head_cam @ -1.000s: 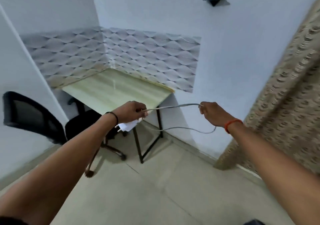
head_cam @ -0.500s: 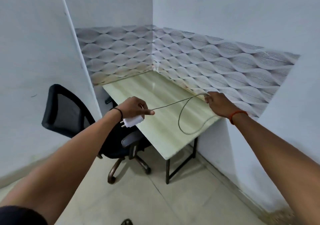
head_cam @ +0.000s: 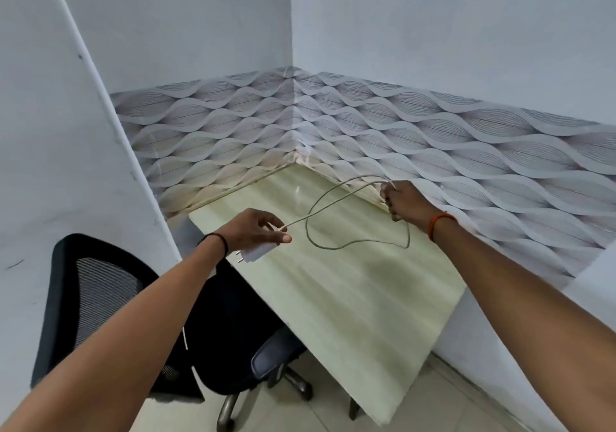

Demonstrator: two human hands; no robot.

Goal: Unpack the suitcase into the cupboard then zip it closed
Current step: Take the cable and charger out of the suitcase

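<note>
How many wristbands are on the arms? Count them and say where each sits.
2: a black band on the left wrist, behind the left hand, and an orange band on the right wrist, behind the right hand.

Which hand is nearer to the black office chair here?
Left. The left hand, gripping the white charger, is just above the black office chair at the desk's near-left edge. The right hand holds the cable across the desk by the wall.
</note>
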